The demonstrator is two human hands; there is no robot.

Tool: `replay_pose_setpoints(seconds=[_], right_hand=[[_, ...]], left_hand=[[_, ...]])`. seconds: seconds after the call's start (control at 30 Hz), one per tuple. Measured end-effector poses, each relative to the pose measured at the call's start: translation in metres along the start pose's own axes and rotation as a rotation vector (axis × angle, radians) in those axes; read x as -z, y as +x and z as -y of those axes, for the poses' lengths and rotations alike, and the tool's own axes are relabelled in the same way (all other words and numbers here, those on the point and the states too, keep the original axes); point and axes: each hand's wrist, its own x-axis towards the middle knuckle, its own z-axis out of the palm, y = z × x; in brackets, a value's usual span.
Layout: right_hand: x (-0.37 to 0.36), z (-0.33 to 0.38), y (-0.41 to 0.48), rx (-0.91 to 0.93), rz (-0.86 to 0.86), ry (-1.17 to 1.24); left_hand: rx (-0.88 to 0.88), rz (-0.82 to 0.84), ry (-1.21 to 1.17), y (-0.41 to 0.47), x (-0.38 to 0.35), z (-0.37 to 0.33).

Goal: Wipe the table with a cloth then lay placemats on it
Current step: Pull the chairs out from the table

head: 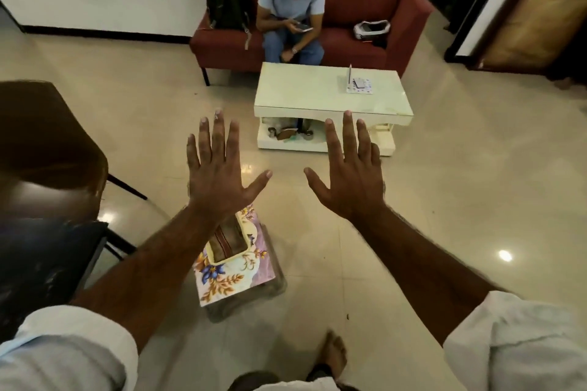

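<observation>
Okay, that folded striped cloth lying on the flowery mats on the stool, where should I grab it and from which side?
Both hands, left hand and right hand, are open and empty. The striped cloth lies flat on the floral placemats, its far end hidden under the left wrist. Probably best to come from above and pinch its near folded edge with the left hand, lifting straight up so the mats stay put.

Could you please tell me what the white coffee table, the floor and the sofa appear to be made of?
The white coffee table looks like cream-painted or lacquered wood, possibly with a glass top: its surface is smooth and faintly reflective. The floor seems to be polished tile or stone, since it mirrors ceiling lights and shows thin joint lines. The sofa appears upholstered in matte red fabric, on dark legs that may be metal.
</observation>
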Motion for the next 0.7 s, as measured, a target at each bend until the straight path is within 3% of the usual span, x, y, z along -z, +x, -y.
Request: replay_pose_setpoints(seconds=[0.33,0.7], right_hand=[[-0.089,-0.048,0.156,0.265,0.088,0.122],[-0.214,0.012,0.337,0.477,0.209,0.223]], left_hand=[[0.249,0.051,0.089,0.087,-0.067,-0.015],[0.512,0.060,0.162,0.197,-0.148,0.074]])
